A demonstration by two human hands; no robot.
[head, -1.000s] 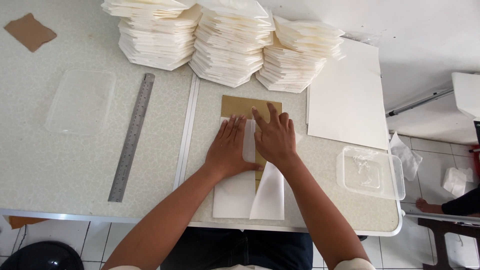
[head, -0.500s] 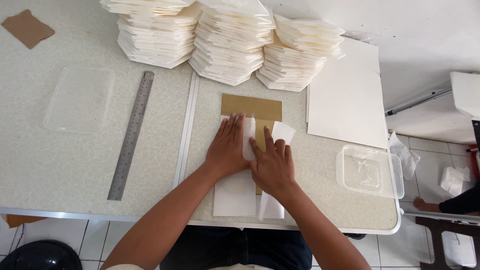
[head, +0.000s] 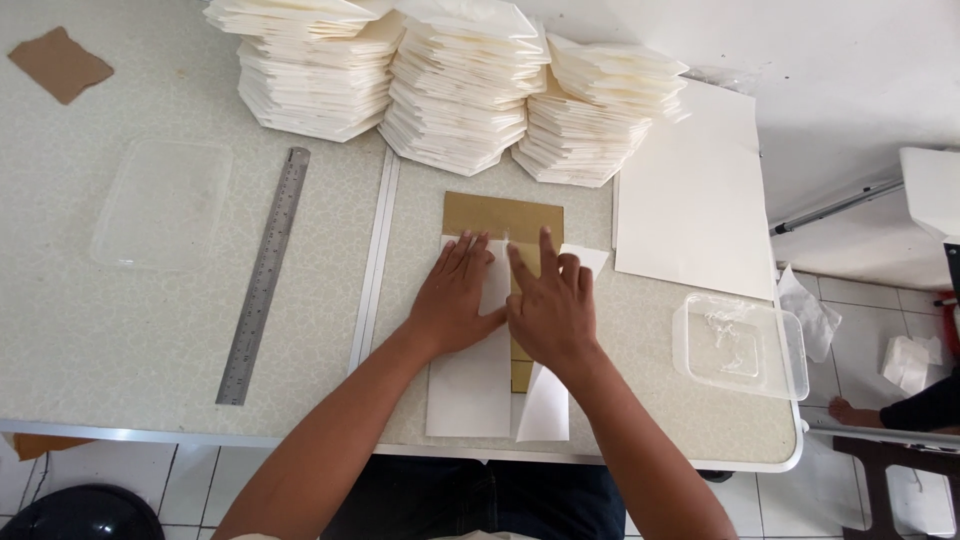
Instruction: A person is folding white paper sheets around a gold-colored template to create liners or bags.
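While both hands, left hand (head: 455, 300) and right hand (head: 552, 310), pressed spread fingers flat on the white paper sheet (head: 470, 385) over the brown card (head: 503, 216), it appeared light, thin, creasable, best held by its edges.

Both hands lie flat, palms down, side by side on the bench (head: 150, 330). The left hand (head: 455, 300) presses a white paper sheet (head: 470, 385); the right hand (head: 550, 310) covers a second white flap (head: 547, 405) over a brown card (head: 503, 215). A steel ruler (head: 264, 275) lies well to the left. Stacks of folded white paper (head: 455, 90) stand behind.
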